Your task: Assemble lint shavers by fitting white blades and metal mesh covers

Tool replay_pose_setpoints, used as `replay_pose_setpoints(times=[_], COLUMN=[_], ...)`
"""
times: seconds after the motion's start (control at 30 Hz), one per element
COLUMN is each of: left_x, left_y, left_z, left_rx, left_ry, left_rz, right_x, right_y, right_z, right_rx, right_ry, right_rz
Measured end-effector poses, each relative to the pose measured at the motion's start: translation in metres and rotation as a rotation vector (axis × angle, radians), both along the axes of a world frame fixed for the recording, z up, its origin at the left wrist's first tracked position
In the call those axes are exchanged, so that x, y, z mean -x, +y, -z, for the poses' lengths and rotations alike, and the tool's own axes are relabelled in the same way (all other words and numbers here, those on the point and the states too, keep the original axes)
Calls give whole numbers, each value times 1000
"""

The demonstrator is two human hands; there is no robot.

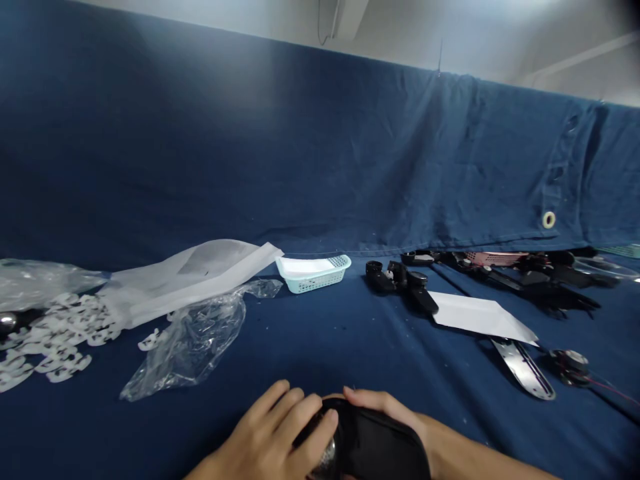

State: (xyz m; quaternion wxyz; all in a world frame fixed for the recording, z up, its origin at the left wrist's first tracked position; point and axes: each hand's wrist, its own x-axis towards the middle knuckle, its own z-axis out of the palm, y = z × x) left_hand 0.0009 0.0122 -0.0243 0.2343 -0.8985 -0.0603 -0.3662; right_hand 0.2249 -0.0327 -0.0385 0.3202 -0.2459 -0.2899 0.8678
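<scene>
At the bottom centre, both my hands meet on a black part [373,443] with a shiny rounded metal piece under it. My left hand [273,437] has its fingers curled over the part's left end. My right hand [393,410] grips the part from the right, its fingers wrapped along the top edge. The part rests low over the blue cloth [320,340] that covers the table.
A clear plastic bag [195,337] and a white bag [190,273] lie left of centre, beside several white flat cut-outs [55,337]. A small pale basket [313,272] sits mid-table. A white sheet [480,317], black parts [400,280] and a metal strip [525,367] lie right.
</scene>
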Motion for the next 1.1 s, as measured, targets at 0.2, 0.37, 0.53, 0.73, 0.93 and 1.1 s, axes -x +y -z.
replay_pose_setpoints(times=[0.2, 0.37, 0.53, 0.73, 0.93, 1.1], left_x=[-13, -32, -36, -29, -30, -31], left_y=[36, 71, 73, 69, 73, 74], left_z=[-16, -10, 6, 16, 21, 20], left_rx=[54, 380, 686, 811, 758, 673], left_ry=[-67, -74, -57, -80, -48, -34], left_rz=[50, 44, 43, 55, 25, -11], right_x=[-3, -18, -30, -32, -29, -30], right_y=[11, 19, 25, 29, 28, 27], right_z=[-16, -24, -9, -2, -3, 0], right_rx=[-129, -277, -390, -387, -384, -399], right_ry=[49, -7, -44, -61, -57, -58], right_rz=[89, 393, 417, 387, 406, 414])
